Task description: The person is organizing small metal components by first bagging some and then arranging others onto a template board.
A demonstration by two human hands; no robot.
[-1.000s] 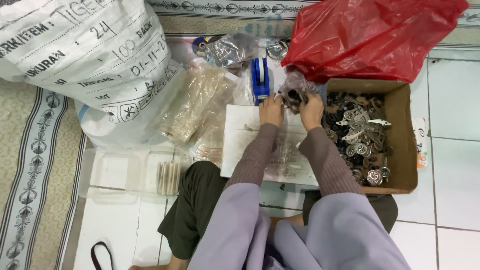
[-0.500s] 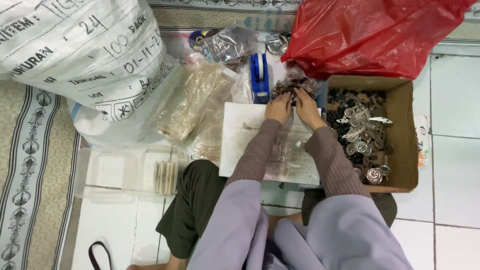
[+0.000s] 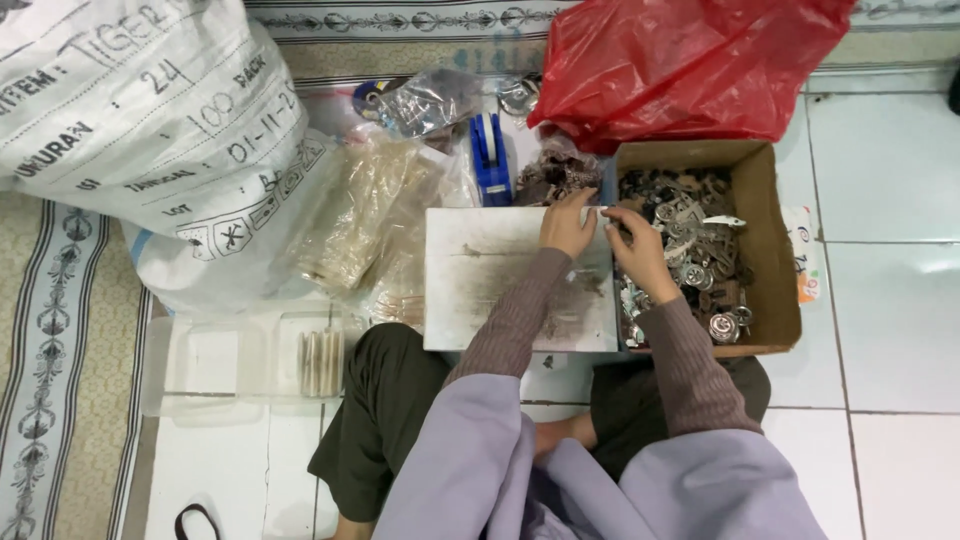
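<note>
Leftmost, at nine to ten o'clock, slumped over a patterned woven rug (image 3: pixel 50 350): a big white woven plastic sack (image 3: pixel 130 110), coarse-grained, bulging, scrawled with dark marker. Below it, toward seven o'clock, a shallow clear plastic tray (image 3: pixel 240 365) with a neat bundle of thin pale sticks (image 3: pixel 322 362) in one compartment. Next rightward, crinkled clear plastic bags (image 3: pixel 360 215), glossy and limp, packed with something golden. Just past them at twelve o'clock, standing upright, a blue hard-plastic tape dispenser (image 3: pixel 490 160). At centre, a flat pale rectangular board (image 3: pixel 490 280), scuffed and smudged, laid across the lap. Over its far right corner, the left hand (image 3: pixel 567 225), fingers curled narrow; touching it fingertip to fingertip, the right hand (image 3: pixel 640 250), likewise narrow. Pinched between both, a small pale piece (image 3: pixel 601 210), at one o'clock from the board's middle and right at the box's edge; too small to tell its kind. Just beside, at three o'clock, an open brown cardboard box (image 3: pixel 775 240), heaped with small silvery metal parts (image 3: pixel 700 250), round and shiny, tangled together. Above it, at one to two o'clock, a crumpled glossy red plastic bag (image 3: pixel 690 65). Likely risks: losing the piece from so light a pinch into the heap or onto the white floor tiles (image 3: pixel 890 330); nudging the unsupported board off the knees with a sleeve; snagging a cuff on the tangled metal and scattering parts.
</note>
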